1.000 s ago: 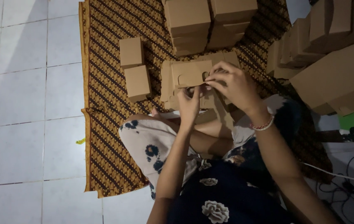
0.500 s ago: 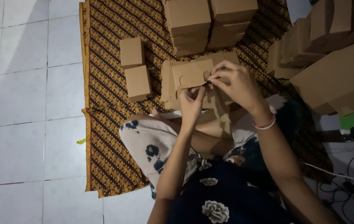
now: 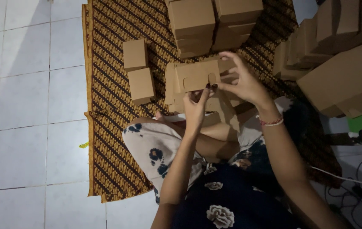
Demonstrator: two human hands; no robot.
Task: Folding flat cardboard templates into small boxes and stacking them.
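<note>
- The flat brown cardboard box piece is up in front of the person, over their lap and over the brown patterned cloth.
- The left hand is under the piece. Its fingers pinch the bottom edge.
- The right hand is on the right side. Its fingers hold that end, near a small notch in the card.
- Both hands touch the piece. The thumbs almost meet at its lower right corner.
- The piece is longer from side to side. Its flat face looks up at the camera.
- Two small closed brown boxes sit to the left on the cloth.
- A stack of bigger brown boxes stands just past the piece.
</note>
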